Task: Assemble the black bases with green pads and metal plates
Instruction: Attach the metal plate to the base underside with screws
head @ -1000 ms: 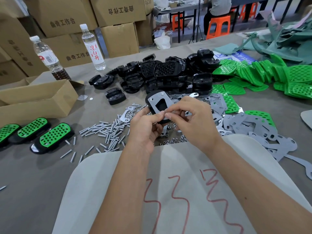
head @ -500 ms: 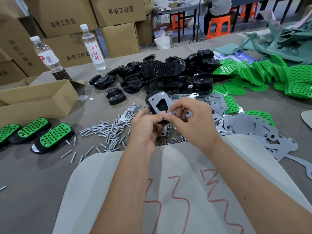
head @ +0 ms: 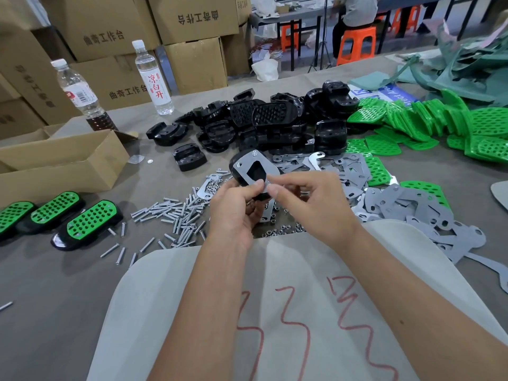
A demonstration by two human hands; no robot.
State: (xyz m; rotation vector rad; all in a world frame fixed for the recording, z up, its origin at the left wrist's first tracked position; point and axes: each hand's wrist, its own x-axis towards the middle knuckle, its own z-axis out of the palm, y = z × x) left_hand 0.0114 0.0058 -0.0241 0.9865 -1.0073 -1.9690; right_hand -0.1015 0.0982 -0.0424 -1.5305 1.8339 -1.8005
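Observation:
My left hand [head: 236,210] grips a black base [head: 237,163] with a grey metal plate [head: 254,167] laid on its underside, held up over the table centre. My right hand [head: 310,204] pinches the plate's near edge with thumb and forefinger; whether a small part sits between those fingertips is hidden. Loose black bases [head: 264,122] are piled behind. Green pads [head: 428,119] are heaped at the right. Grey metal plates [head: 406,207] lie spread to the right of my hands. Three assembled bases with green pads [head: 88,221] sit at the left.
Several screws [head: 176,215] and small nuts [head: 283,231] are scattered under my hands. An open cardboard box [head: 60,163] stands at the left, two water bottles [head: 152,78] behind it. A pale cloth [head: 275,312] with red marks covers the near table edge. Stacked cartons line the back.
My right hand's fingers have shifted slightly on the plate's near edge. The base and my left hand stay nearly still.

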